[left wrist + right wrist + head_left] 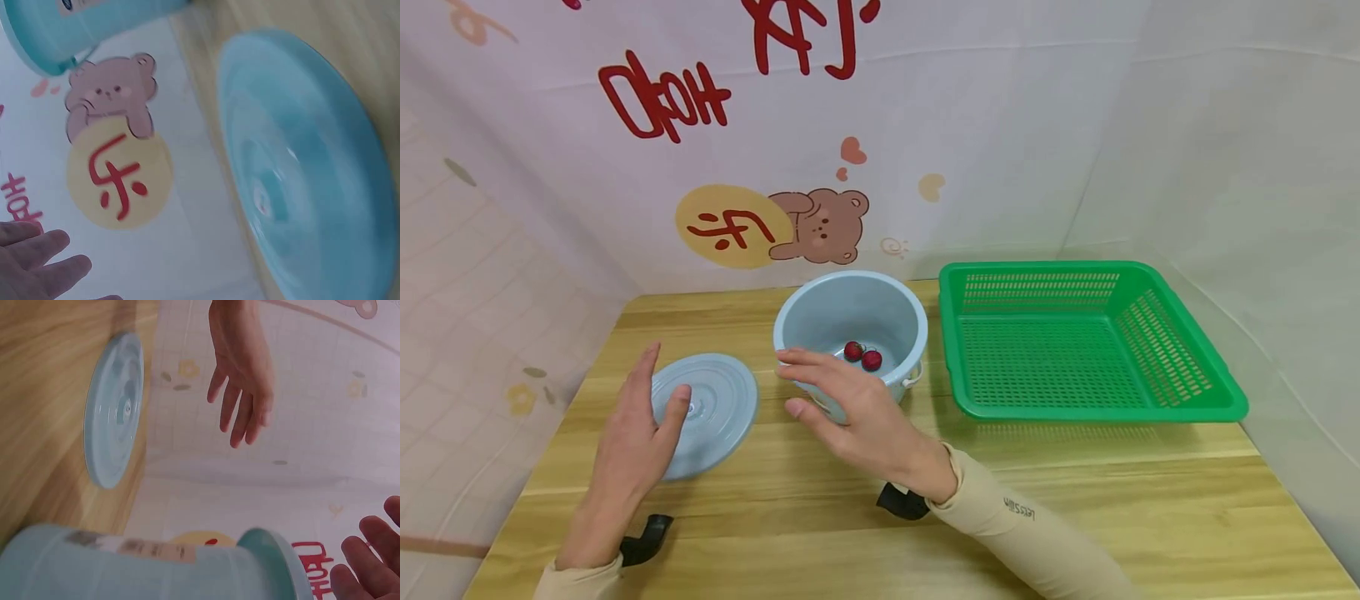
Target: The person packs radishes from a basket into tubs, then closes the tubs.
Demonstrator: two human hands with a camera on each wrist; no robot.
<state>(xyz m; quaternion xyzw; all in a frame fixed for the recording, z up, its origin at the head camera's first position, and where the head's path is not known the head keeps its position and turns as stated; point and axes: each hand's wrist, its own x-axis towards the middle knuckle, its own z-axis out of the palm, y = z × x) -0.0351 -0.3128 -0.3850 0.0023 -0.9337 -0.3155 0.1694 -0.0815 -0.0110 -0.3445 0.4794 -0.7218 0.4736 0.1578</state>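
A light blue round lid point(722, 417) lies on the table at the left. Above it my left hand point(636, 429) hovers with straight, spread fingers, and the right wrist view shows this hand point(244, 381) apart from the lid point(115, 419). To the lid's right stands a light blue bucket point(850, 287) without a cover. Inside are two small dark red round fruits point(872, 360), cherry-like with thin stems. My right hand point(865, 417) is at the bucket's near side, fingers extended, holding nothing. Part of the bucket's front is hidden behind it.
A green rectangular plastic basket point(1093, 412) with perforated sides sits right of the bucket. White printed cloth point(1022, 125) hangs behind the wooden table point(775, 533) and along both sides. Black straps point(646, 542) show at both wrists.
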